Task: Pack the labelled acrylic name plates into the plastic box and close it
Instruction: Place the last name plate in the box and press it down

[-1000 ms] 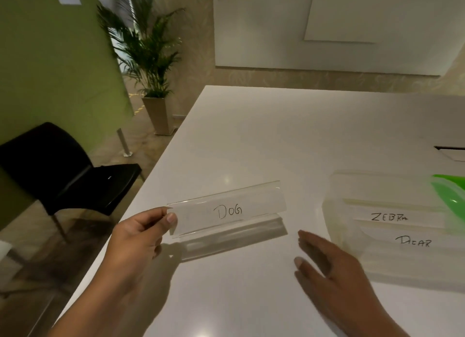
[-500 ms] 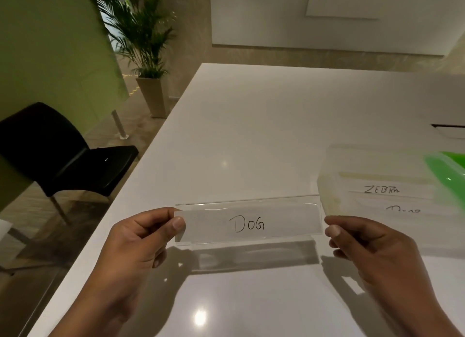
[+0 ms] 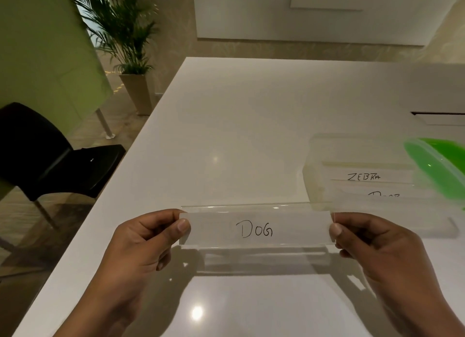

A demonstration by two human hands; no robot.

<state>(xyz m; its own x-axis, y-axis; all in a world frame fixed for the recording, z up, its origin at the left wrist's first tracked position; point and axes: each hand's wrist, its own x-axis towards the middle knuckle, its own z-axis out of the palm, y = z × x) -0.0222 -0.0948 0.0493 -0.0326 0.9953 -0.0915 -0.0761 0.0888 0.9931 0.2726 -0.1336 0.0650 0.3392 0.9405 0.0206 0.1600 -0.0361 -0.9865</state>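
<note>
A glossy white rectangular table (image 3: 239, 135) reflects ceiling lights in its top. On its right side stands a clear rectangular plastic box (image 3: 327, 147), open, with a translucent green plastic lid (image 3: 432, 165) tilted at its right end. Beyond the box, a dark-edged rectangular hatch (image 3: 442, 118) is set into the tabletop.

The DOG name plate (image 3: 256, 229) is held over the near part of the worktop (image 3: 239, 135), the left hand (image 3: 141, 246) pinching its left end and the right hand (image 3: 377, 248) its right end. Behind it and to the right, the plastic box (image 3: 317, 165) sits on the worktop with the ZEBRA name plate (image 3: 363, 177) inside and another plate (image 3: 382, 194) just in front of that one. The lid (image 3: 435, 160) lies over the box's right side. A chair (image 3: 37, 155) stands left of the worktop, a potted plant (image 3: 125, 34) behind it.
</note>
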